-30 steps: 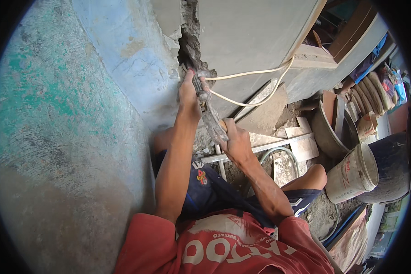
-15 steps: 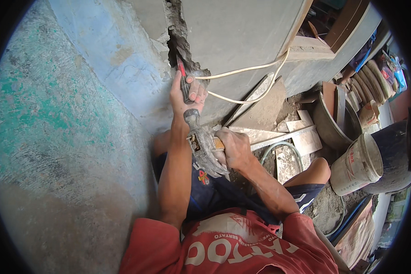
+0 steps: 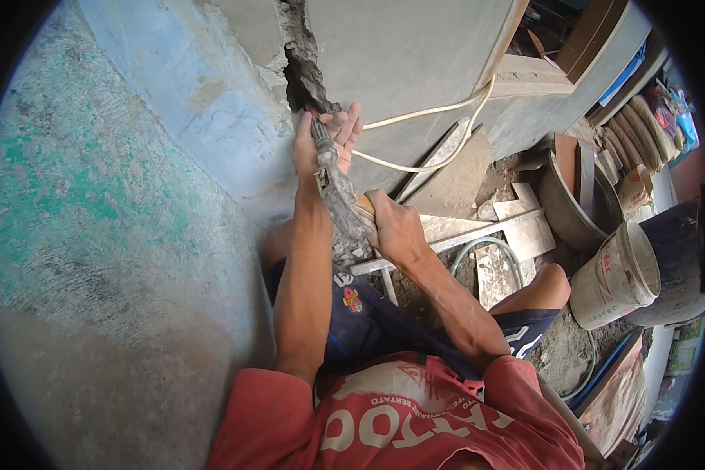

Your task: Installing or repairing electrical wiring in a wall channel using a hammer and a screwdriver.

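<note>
My left hand [image 3: 309, 153] holds a chisel with a dark grip and red upper part [image 3: 319, 133] at the rough vertical crack [image 3: 302, 66] in the grey wall; its fingertips are lifted, curled loosely round the tool. My right hand [image 3: 396, 233] grips the wooden handle of a dust-caked hammer [image 3: 338, 202], whose head is at the chisel's near end. Whether they touch I cannot tell. A cream cable [image 3: 427, 168] loops out beside the crack.
At right lie board scraps [image 3: 517, 227], a straight bar [image 3: 470, 239], a hose [image 3: 487, 243], a metal basin [image 3: 560, 196], a white bucket [image 3: 611, 282], a dark tub [image 3: 670, 266] and stacked sacks [image 3: 642, 133]. A painted, worn wall [image 3: 110, 196] borders my left side.
The hammer head has moved up from near my lap to the chisel's end since half a second ago. My left fingertips are more raised. The whole view has shifted slightly.
</note>
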A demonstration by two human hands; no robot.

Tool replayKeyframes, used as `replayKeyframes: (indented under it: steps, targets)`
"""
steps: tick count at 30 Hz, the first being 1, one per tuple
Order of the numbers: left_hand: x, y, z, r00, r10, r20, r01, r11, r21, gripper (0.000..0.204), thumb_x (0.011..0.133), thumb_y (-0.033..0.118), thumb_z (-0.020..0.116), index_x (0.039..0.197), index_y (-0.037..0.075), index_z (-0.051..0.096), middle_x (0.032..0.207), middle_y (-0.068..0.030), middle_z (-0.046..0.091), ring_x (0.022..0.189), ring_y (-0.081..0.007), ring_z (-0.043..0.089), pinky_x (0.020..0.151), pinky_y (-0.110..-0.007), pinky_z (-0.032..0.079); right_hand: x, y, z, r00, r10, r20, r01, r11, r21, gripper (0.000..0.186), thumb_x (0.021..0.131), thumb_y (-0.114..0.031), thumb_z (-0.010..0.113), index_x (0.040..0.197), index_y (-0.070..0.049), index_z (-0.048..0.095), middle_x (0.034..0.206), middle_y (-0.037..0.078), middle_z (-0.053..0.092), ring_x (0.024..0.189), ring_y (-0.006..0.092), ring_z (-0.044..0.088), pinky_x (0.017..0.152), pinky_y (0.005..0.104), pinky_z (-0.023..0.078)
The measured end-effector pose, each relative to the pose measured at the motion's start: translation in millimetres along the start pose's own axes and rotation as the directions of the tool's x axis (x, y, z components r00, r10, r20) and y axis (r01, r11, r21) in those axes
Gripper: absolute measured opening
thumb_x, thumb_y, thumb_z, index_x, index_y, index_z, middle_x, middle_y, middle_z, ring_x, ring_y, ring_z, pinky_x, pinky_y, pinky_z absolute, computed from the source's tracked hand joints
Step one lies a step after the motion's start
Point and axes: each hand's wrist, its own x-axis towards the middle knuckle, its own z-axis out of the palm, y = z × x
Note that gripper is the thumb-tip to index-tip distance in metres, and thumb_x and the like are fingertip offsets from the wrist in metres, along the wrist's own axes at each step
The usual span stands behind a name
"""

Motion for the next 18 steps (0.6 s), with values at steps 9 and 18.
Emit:
replayKeyframes:
  steps: [9, 18]
  targets:
    - [-97.6, -64.8, -45.8, 0.989, 0.146, 0.036, -0.136, 0.777, 0.614, 0.04, 0.093, 0.037, 0.032, 0.074, 0.004, 0.046, 0.06, -0.0146, 0.059, 0.062, -0.0273, 0.061, 0.063, -0.033, 0.047, -107.0, 68.9, -49.3, 0.947, 0.227, -0.227, -0.252, 0.964, -0.087, 0.025, 0.076, -0.018, 0.06, 0.089, -0.001, 0.048, 0.068, 0.016, 0.055, 0.058, 0.0306, 0.056, 0.05, 0.0353, 0.043]
    - [-122.2, -182.9, -148.7, 0.794, -0.606, -0.059, -0.378, -0.566, 0.733, 0.048, 0.085, 0.048, 0.046, 0.087, 0.002, 0.059, 0.074, -0.0179, 0.063, 0.074, -0.0349, 0.061, 0.069, -0.045, 0.047, -204.7, 238.3, 33.7, -0.286, 0.954, -0.088, -0.803, -0.188, 0.566, 0.021, 0.079, -0.017, 0.055, 0.077, 0.003, 0.053, 0.061, 0.009, 0.052, 0.049, 0.0191, 0.049, 0.042, 0.0341, 0.037]
